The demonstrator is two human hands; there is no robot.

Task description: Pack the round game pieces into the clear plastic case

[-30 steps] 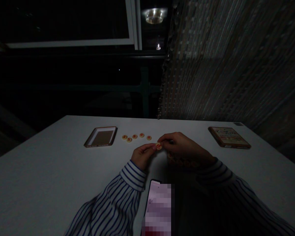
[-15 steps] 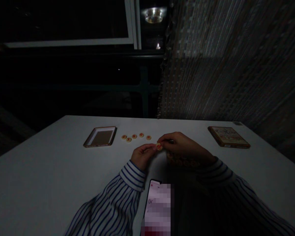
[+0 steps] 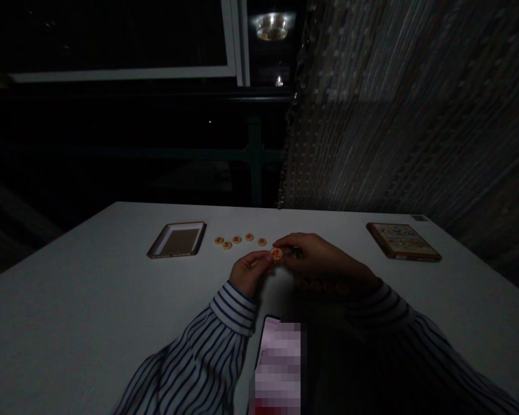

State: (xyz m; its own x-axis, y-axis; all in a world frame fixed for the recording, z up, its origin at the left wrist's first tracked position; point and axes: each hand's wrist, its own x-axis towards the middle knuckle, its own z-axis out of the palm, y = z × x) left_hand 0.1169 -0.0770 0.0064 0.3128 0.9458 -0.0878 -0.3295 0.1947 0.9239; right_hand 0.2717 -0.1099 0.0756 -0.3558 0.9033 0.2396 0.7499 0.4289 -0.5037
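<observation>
A round wooden piece with a red character (image 3: 277,253) is pinched between both hands near the middle of the table. My left hand (image 3: 249,272) grips its left edge with thumb and fingers. My right hand (image 3: 318,255) is closed on it from the right, its fingertips at the piece's upper right side. Several similar pieces with red marks (image 3: 237,239) lie loosely grouped on the white table, beyond and left of my hands. More pieces (image 3: 322,286) sit in dark shadow under my right hand and wrist, partly hidden.
An open shallow box (image 3: 177,241) stands at the left, and a box with a printed cover (image 3: 402,241) at the right. A lit phone (image 3: 271,334) lies near the front. A bead curtain (image 3: 372,115) hangs behind the white table (image 3: 112,288).
The held piece has shifted slightly left and up and now faces the camera more fully. The fingers of my right hand have moved a little left with it.
</observation>
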